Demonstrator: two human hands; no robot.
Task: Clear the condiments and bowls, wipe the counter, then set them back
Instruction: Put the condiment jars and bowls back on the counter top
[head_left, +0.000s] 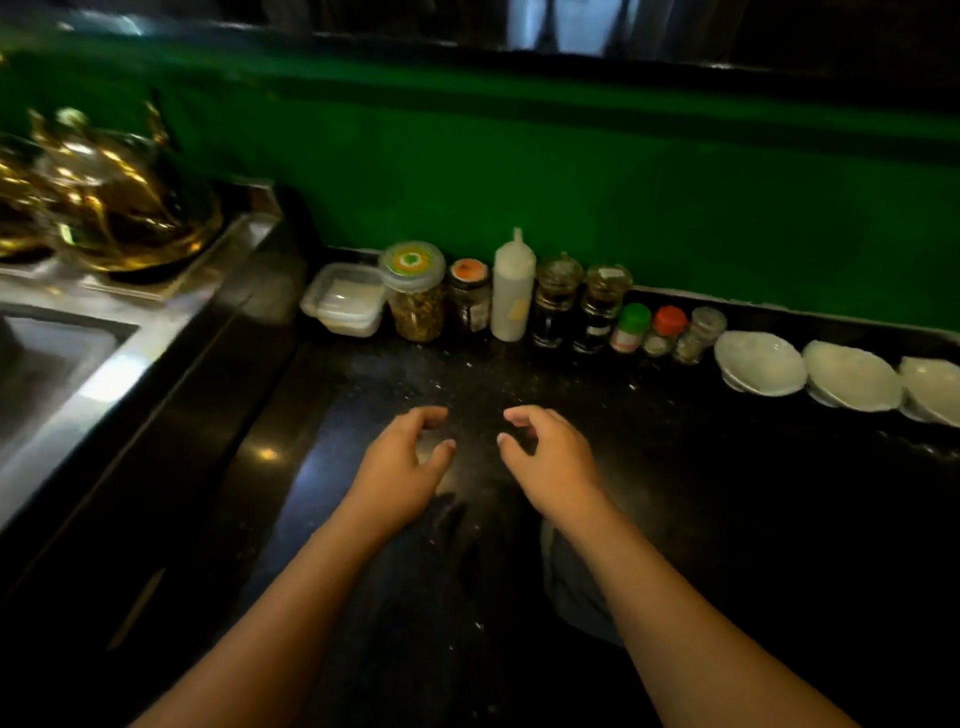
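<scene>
Black speckled stone makes up the bench (727, 519), and its widest bare stretch runs through the middle and out to the near right. Both hands hang over that patch, close together but not touching. The left hand (400, 467) and the right hand (550, 457) each have their fingers (431, 413) loosely curled, thumb apart from the rest, holding nothing (whether the tips touch the stone I cannot tell). Under the right forearm lies a grey cloth (571, 587).

All the task's things stand in 1 row along the far edge, against the green wall (571, 182). From left to right they are:
- a clear plastic box (345, 299)
- a jar with a green-and-orange lid (415, 291)
- a dark jar (470, 296) with an orange lid
- a white squeeze bottle (513, 291)
- 2 dark glass bottles (557, 301) (602, 306)
- a green-capped shaker (631, 327)
- an orange-capped shaker (664, 330)
- a clear shaker (698, 335)
- 3 white bowls (758, 364) (852, 376) (932, 389) side by side, the rightmost cut off by the picture's edge

On the left the bench ends at a steel sink (47, 364), its rim slanting from near left toward the far middle. Blurred gold vessels (104, 208) stand at the sink's far end.
</scene>
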